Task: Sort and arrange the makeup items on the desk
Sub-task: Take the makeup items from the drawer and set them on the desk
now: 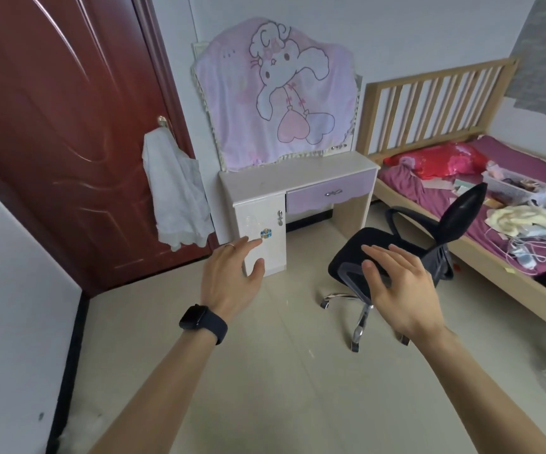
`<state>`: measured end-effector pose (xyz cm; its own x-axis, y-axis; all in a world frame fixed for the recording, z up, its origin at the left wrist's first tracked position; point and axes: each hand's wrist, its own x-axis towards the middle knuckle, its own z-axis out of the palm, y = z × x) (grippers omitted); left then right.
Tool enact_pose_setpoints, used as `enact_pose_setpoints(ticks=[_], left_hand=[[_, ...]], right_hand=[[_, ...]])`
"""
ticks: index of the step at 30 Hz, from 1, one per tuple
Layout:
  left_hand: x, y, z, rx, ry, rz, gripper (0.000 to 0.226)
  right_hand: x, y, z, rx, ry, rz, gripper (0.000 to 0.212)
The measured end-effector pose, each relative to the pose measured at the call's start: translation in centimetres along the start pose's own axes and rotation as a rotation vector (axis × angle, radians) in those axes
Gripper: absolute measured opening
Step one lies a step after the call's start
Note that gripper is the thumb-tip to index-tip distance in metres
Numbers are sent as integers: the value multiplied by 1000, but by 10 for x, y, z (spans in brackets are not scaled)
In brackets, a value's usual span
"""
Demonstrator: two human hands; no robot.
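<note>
Both hands out in front, holding nothing: left hand (232,276) fingers straight, right hand (399,283) flat and relaxed, in line with the black chair (461,214). My guess is they're held out ready, since nothing is within reach. Tabletop (298,173) at 12 o'clock. I can't pick out the makeup items for sure (likeliest the small stuff in the white basket (510,185) on the bed (510,280), 2 o'clock). Task looks unstarted.
</note>
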<state>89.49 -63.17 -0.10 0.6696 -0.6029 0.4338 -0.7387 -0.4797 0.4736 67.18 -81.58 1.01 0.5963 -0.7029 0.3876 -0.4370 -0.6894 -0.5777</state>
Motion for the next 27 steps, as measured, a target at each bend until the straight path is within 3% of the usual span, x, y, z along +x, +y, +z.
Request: enact_pose_setpoints(ticks=[10, 18, 27], left_hand=[[186, -76, 109, 26, -114, -19, 38], [353, -121, 192, 64, -177, -127, 42], [507, -175, 289, 59, -292, -185, 43]], right_hand=[[186, 44, 111, 43, 19, 56, 31], [366, 81, 195, 36, -84, 15, 31], [518, 128, 290, 44, -186, 123, 34]])
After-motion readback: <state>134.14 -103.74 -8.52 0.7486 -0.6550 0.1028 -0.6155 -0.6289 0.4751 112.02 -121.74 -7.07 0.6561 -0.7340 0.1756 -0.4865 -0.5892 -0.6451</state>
